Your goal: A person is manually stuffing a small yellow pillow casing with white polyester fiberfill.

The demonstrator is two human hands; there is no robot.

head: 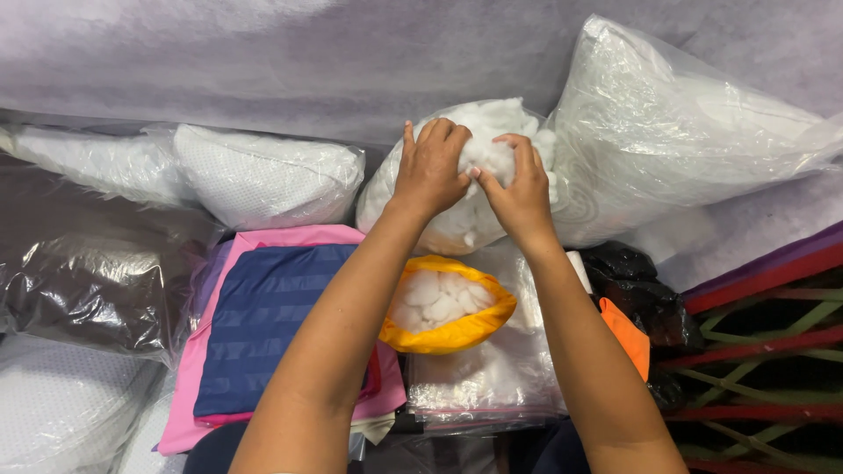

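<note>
Both forearms extend fwd and up from bottom of frame, converging at centre. Left hand point(430, 168) lies palm-down, fingers curled and closed over top of a clump of white fibre filling point(492, 132). Right hand point(520, 189) sits just beside it, thumb and fingers pinched shut on same filling; thumbs nearly touching.

Filling sits in open mouth of a clear plastic bag point(395, 189), centre rear, against grey fabric backdrop point(307, 53).

Count:
- Orange cover point(452, 332), 1 pc, open, white stuffing showing, directly below hands, betw. the forearms.
- Bagged white pillows, 3 seen: 1 large at right point(676, 132), 1 at left point(263, 175), 1 at lower left corner point(61, 404).
- Navy fabric point(263, 316), 1 pc, on pink fabric point(198, 386), left of left forearm.
- Flat clear packet point(492, 377), 1, under orange cover.
- Black plastic bag point(637, 285), 1, right of right forearm.
- Red/green strap frame point(764, 351), far right.
</note>
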